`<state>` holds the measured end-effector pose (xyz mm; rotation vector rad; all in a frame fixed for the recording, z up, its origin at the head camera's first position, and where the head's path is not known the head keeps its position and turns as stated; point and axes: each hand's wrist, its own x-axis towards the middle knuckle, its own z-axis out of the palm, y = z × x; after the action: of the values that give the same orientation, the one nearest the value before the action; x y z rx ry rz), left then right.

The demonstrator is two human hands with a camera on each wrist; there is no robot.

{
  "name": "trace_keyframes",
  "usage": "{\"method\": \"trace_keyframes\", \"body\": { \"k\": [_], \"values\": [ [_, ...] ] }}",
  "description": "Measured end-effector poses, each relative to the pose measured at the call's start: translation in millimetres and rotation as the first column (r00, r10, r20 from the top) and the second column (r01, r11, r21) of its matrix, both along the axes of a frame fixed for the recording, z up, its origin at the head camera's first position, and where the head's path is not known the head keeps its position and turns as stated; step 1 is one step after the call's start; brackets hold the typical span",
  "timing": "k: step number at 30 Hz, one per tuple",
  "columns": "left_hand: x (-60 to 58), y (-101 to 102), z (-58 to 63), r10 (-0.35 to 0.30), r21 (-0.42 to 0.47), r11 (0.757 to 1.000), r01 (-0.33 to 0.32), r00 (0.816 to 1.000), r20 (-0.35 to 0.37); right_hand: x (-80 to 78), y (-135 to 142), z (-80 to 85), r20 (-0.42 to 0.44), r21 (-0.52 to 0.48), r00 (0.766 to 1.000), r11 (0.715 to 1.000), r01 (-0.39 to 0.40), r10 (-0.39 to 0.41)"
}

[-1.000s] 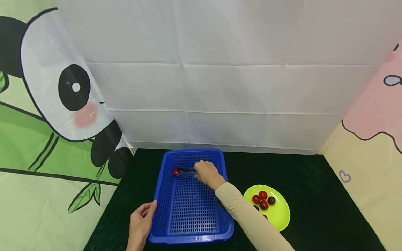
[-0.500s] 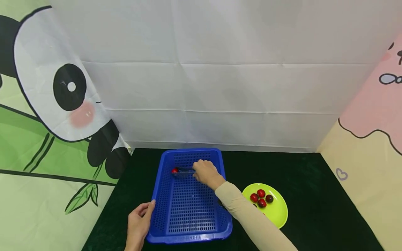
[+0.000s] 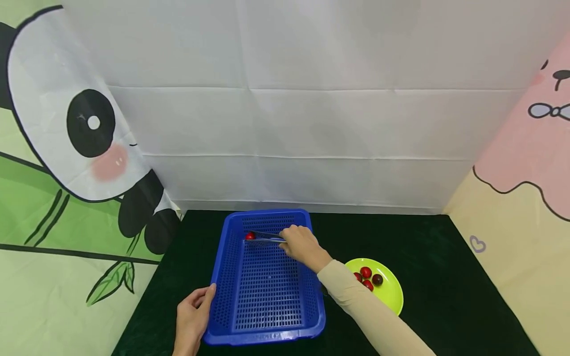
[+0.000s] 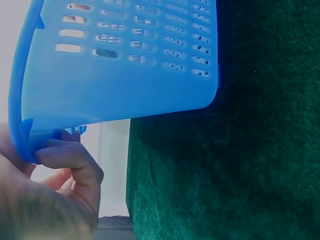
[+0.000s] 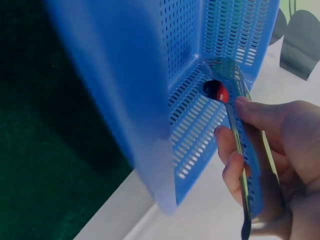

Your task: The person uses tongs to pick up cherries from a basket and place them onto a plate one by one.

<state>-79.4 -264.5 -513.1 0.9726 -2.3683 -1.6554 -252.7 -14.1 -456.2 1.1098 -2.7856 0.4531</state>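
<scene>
A blue perforated plastic basket (image 3: 265, 338) stands on the dark green cloth. Its left rim, near the front corner, is gripped by my left hand (image 3: 194, 316); in the left wrist view the fingers (image 4: 75, 155) curl round the rim's lip. My right hand (image 3: 305, 247) reaches over the basket holding metal tongs (image 3: 267, 240), which point left. Between the tong tips lies a small round red fruit (image 3: 251, 236), like a cherry tomato. The right wrist view shows this fruit (image 5: 222, 93) inside the basket, one side dark, partly covered by the tongs' rounded end.
To the right of the basket is a yellow-green plate (image 3: 393, 296) with several red and dark round fruits (image 3: 366, 272), partly hidden by my right sleeve (image 3: 356, 296). Behind the green table (image 3: 427, 257) hangs a white sheet (image 3: 311, 183).
My right hand with the tongs has shifted right and slightly back within the basket, the red fruit staying at the tips. My left hand keeps its grip. The head view has turned a little right.
</scene>
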Motion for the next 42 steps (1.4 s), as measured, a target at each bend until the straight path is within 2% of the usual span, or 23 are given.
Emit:
{"method": "trace_keyframes", "body": {
  "k": [5,18,42],
  "values": [
    [1.0,-1,1.0,0.004,-0.001,1.000,-0.004,1.000,0.008,3.0,10,0.1,0.005,-0.032,1.000,0.999,-0.005,0.005],
    [0.6,-3,0.8,0.007,0.009,1.000,-0.007,1.000,0.011,11.3,41,-1.8,-0.080,-0.102,0.996,0.994,-0.041,0.033],
    [0.7,-2,1.9,0.005,0.029,1.000,-0.005,1.000,0.012,36.2,96,-0.8,-0.109,-0.215,0.994,0.977,0.001,-0.025]
  ]
}}
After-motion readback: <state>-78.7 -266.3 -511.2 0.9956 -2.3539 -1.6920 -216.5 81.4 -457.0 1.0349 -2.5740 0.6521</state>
